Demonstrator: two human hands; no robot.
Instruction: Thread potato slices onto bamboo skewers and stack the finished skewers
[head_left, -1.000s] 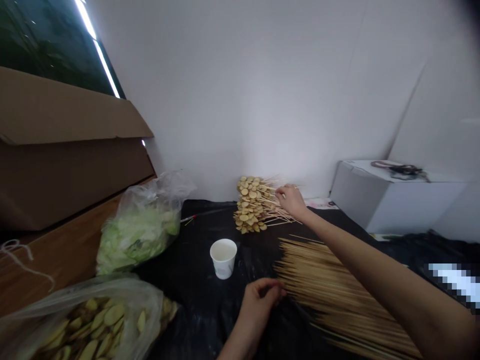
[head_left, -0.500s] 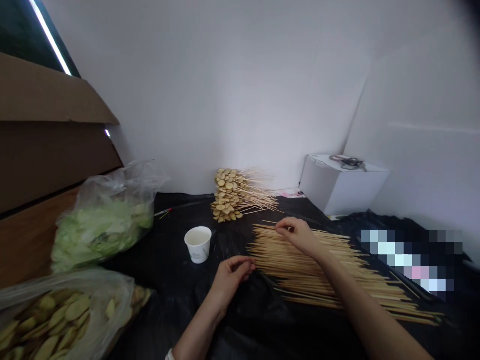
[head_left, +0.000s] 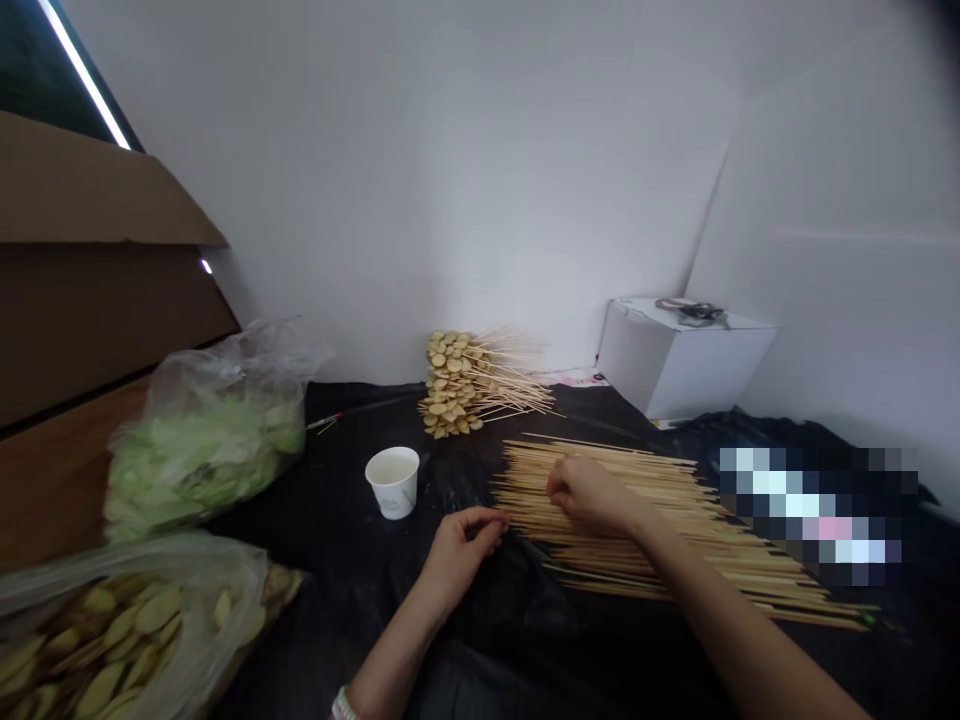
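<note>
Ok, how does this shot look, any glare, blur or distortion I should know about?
In the head view, a bright light strip flares at upper left, the top right corner falls dark, wide-angle warping bends the edges, and a pixelated patch hides something at right; the bamboo skewers look reasonably sharp.

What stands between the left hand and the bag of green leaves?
Head view: a white paper cup stands on the black sheet between the left hand and that bag.
</note>
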